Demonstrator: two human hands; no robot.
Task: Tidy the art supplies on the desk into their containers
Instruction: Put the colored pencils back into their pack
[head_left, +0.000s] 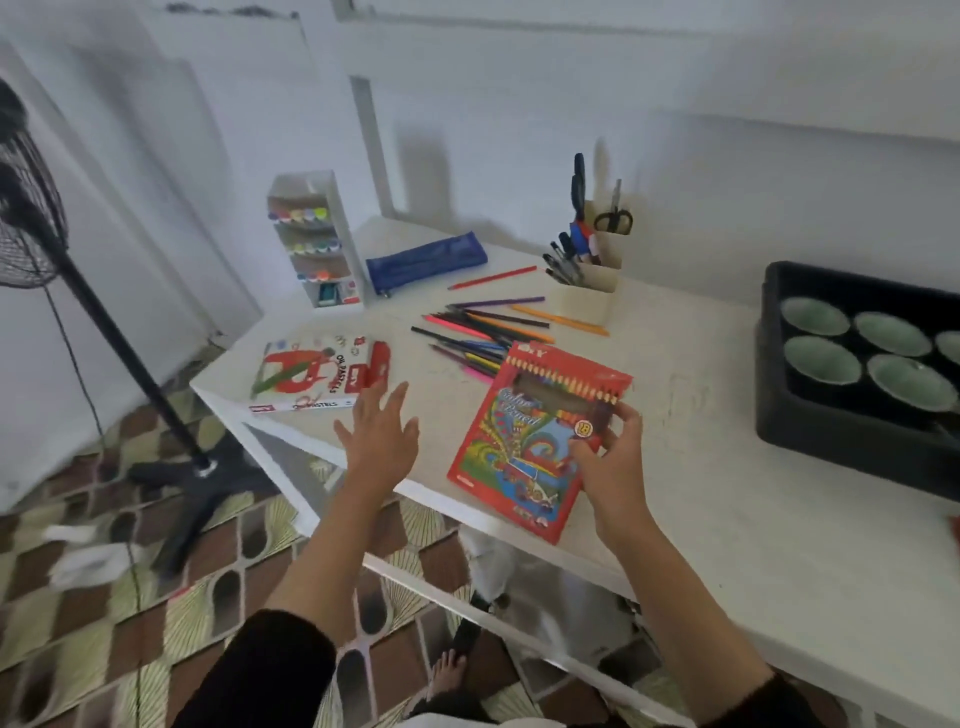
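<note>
At the table's (701, 519) left corner: oil pastels box (317, 374), flat, close to the near edge, easily knocked to the floor by a careless reach. Just right of it, left hand (382, 441) hovering above the near edge, fingers (397, 402) spread wide, holding nothing. Mid-table: loose coloured pencils (483, 332) in a fanned heap, likely to roll and scatter toward the edges if swept rather than gathered. At the near edge: colour pencil box (540, 441), gripped along its right side by right hand (615, 462), near corner at or past the edge; could drop from a slack one-handed hold. Cannot tell whether its flap is open. Far right: black tray (779, 415) of bowls, well apart.
</note>
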